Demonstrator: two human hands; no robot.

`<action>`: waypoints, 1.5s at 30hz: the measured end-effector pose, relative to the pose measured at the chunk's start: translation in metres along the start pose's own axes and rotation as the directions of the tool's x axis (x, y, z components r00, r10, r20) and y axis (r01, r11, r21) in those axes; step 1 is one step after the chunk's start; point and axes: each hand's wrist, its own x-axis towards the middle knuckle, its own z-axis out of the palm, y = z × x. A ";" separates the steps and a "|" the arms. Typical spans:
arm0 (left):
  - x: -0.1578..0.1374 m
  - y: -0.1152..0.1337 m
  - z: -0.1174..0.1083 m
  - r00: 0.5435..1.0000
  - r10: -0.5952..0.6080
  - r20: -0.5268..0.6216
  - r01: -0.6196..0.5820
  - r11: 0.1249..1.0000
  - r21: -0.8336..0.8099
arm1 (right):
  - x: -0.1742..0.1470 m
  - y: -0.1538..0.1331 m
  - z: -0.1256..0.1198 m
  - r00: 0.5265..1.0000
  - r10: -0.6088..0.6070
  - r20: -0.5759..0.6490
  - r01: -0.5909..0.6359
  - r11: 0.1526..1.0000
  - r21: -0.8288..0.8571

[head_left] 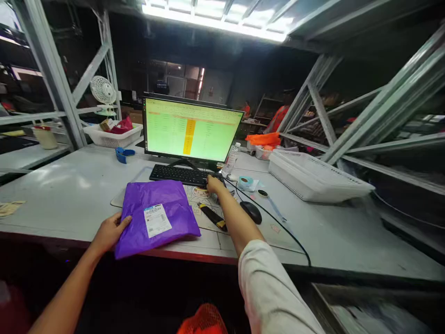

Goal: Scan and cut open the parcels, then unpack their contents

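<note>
Here the left hand (110,230) lies flat-fingered on the purple parcel (156,215); the right hand's (214,184) fingers blur at the keyboard (181,175).

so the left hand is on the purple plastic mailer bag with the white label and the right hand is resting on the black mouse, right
Not quite. The left hand is indeed on the purple plastic mailer bag with the white label, but the right hand is at the right end of the black keyboard, not on the black mouse, which lies untouched beside the forearm. The head view shows this.
</note>
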 end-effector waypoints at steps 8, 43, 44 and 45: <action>0.006 -0.005 0.003 0.997 0.077 -0.020 -0.078 0.996 -0.049 | -0.007 -0.021 -0.012 1.000 -0.019 0.001 0.019 1.000 -0.004; -0.080 0.024 0.043 0.679 0.633 0.373 -0.703 0.413 0.579 | -0.221 0.013 -0.012 0.939 -0.262 -0.222 0.333 0.534 0.777; -0.081 0.017 0.047 0.707 0.612 0.354 -0.687 0.477 0.548 | -0.226 0.010 -0.016 0.928 -0.338 -0.158 0.329 0.538 0.776; -0.079 0.012 0.046 0.725 0.592 0.353 -0.680 0.531 0.505 | -0.230 0.006 -0.020 0.905 -0.416 -0.085 0.327 0.554 0.766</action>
